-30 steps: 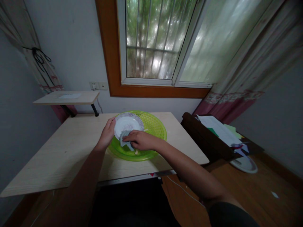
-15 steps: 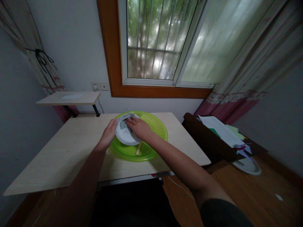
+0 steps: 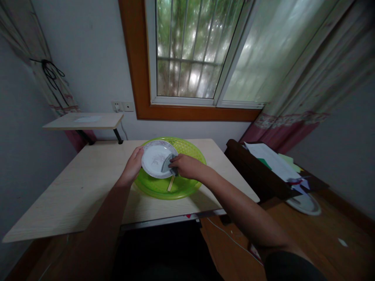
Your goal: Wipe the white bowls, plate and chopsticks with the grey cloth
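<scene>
A white plate [image 3: 155, 158] with a patterned rim is tilted toward me above a round green plastic basket [image 3: 190, 150]. My left hand [image 3: 134, 162] grips the plate by its left edge, thumb side up. Pinched in my right hand [image 3: 186, 166] is a grey cloth [image 3: 166, 163], pressed on the plate's right side and partly folded over its rim. A pale wooden stick [image 3: 170, 183], perhaps chopsticks, lies in the basket below the plate, its upper end hidden.
The basket rests on a light wooden desk [image 3: 99, 175]. A small raised shelf [image 3: 102, 121] with a paper stands at the back left. To the right is a dark brown cabinet [image 3: 249, 166] with papers on it. A window [image 3: 190, 50] is behind the desk.
My right hand has moved with the cloth from the plate's upper middle to its right edge, uncovering the plate's centre. My left hand keeps its hold on the plate.
</scene>
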Demonstrator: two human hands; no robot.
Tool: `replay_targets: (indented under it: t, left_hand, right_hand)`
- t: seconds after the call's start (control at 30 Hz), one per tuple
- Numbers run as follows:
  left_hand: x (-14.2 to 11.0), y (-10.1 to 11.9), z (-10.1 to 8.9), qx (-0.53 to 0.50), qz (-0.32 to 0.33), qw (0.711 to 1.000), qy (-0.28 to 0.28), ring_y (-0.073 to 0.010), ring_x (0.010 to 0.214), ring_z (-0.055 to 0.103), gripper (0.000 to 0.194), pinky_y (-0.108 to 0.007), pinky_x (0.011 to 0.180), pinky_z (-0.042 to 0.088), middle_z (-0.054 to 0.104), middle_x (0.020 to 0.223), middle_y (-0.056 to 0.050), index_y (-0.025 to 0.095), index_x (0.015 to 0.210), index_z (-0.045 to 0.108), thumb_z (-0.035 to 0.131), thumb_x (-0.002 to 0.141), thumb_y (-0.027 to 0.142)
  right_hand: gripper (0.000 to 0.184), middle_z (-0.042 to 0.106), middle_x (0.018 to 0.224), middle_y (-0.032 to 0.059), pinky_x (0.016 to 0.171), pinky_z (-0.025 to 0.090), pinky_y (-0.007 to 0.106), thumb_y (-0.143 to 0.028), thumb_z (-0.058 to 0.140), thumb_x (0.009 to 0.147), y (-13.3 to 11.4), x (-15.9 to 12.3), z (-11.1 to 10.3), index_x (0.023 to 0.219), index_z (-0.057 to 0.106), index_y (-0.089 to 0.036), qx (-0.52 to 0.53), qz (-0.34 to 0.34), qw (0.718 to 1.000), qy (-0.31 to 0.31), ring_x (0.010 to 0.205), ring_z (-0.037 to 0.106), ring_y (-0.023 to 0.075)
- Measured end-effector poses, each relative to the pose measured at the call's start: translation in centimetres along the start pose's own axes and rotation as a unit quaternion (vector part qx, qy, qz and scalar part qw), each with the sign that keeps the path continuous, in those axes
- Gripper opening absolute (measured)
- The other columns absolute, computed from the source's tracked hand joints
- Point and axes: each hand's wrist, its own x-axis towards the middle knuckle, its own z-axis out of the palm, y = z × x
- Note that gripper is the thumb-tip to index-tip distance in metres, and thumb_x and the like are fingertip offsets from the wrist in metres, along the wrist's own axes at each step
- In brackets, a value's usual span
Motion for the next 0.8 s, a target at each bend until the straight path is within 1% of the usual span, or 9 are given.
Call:
replay_targets:
  t: [0.13,0.23,0.3,0.43,0.57,0.6,0.67,0.73,0.8]
  left_hand:
    - [0.1,0.0,0.1,0.006,-0.003,1.000,0.014,-0.0256,0.120,0.063,0.044,-0.039,0.106,0.049,0.068,0.125,-0.011,0.018,0.120,0.062,0.051,0.096,0.054]
    - [0.3,0.0,0.1,0.016,-0.015,1.000,0.016,-0.0260,0.116,0.064,0.042,-0.039,0.103,0.050,0.067,0.123,-0.011,0.019,0.117,0.062,0.051,0.095,0.053]
    - [0.4,-0.1,0.0,0.017,-0.021,1.000,0.011,-0.0266,0.116,0.064,0.041,-0.040,0.104,0.050,0.067,0.122,-0.011,0.019,0.117,0.062,0.051,0.095,0.053]
    - [0.6,-0.3,-0.3,0.017,-0.003,1.000,-0.012,-0.0258,0.121,0.062,0.039,-0.040,0.108,0.048,0.067,0.124,-0.010,0.020,0.116,0.063,0.051,0.095,0.052]
    - [0.9,-0.8,-0.2,-0.007,-0.002,1.000,-0.022,-0.0241,0.115,0.064,0.040,-0.039,0.106,0.049,0.068,0.118,-0.008,0.021,0.115,0.062,0.050,0.096,0.054]
    - [0.9,-1.0,-0.1,-0.018,-0.008,0.999,-0.025,-0.0240,0.111,0.066,0.041,-0.039,0.103,0.051,0.069,0.116,-0.008,0.021,0.116,0.062,0.050,0.096,0.055]
    - [0.9,-1.2,0.0,-0.030,-0.017,0.999,-0.033,-0.0245,0.106,0.067,0.043,-0.040,0.099,0.054,0.069,0.113,-0.007,0.021,0.116,0.062,0.053,0.094,0.058]
    - [0.8,-1.2,0.0,-0.023,-0.020,0.999,-0.038,-0.0256,0.105,0.067,0.045,-0.041,0.096,0.055,0.070,0.111,-0.008,0.021,0.114,0.063,0.056,0.093,0.060]
    - [0.6,-0.9,0.0,-0.009,-0.020,0.999,-0.039,-0.0269,0.107,0.067,0.047,-0.041,0.096,0.055,0.071,0.112,-0.009,0.020,0.113,0.065,0.057,0.092,0.061]
  right_hand:
    - [0.047,0.074,0.129,0.0083,0.110,0.050,0.036,0.003,0.057,0.082,-0.5,0.7,-0.1,0.117,0.079,-0.020,0.098,-0.073,0.992,-0.037,0.118,0.070,0.0203]
    - [0.049,0.073,0.133,0.0040,0.112,0.048,0.035,0.003,0.057,0.085,-1.6,1.9,0.2,0.121,0.077,-0.024,0.176,-0.108,0.977,-0.041,0.124,0.068,0.0173]
    - [0.051,0.073,0.133,0.0024,0.113,0.048,0.035,0.003,0.057,0.086,-2.3,2.9,0.7,0.123,0.076,-0.027,0.201,-0.129,0.970,-0.033,0.126,0.067,0.0170]
    - [0.046,0.069,0.140,0.0053,0.114,0.046,0.038,0.001,0.055,0.090,-3.1,5.5,1.6,0.124,0.075,-0.023,0.157,-0.147,0.976,0.017,0.126,0.064,0.0192]
    - [0.039,0.072,0.130,0.0102,0.112,0.046,0.039,-0.001,0.054,0.092,-2.3,8.0,2.0,0.122,0.074,-0.017,0.116,-0.159,0.977,0.083,0.121,0.065,0.0211]
    - [0.039,0.072,0.131,0.0106,0.113,0.045,0.039,-0.001,0.054,0.093,-1.8,8.5,2.1,0.122,0.074,-0.017,0.109,-0.150,0.977,0.105,0.123,0.064,0.0213]
    - [0.036,0.069,0.134,0.0121,0.114,0.043,0.038,-0.004,0.052,0.096,-0.8,9.0,2.3,0.121,0.074,-0.017,0.091,-0.105,0.979,0.148,0.126,0.061,0.0222]
    - [0.032,0.068,0.132,0.0142,0.110,0.045,0.037,-0.009,0.051,0.099,0.2,9.1,2.4,0.122,0.074,-0.014,0.077,-0.043,0.982,0.165,0.123,0.062,0.0231]
    - [0.030,0.069,0.126,0.0139,0.104,0.047,0.035,-0.016,0.049,0.103,0.9,8.5,2.3,0.122,0.072,-0.013,0.075,0.023,0.983,0.167,0.116,0.063,0.0227]
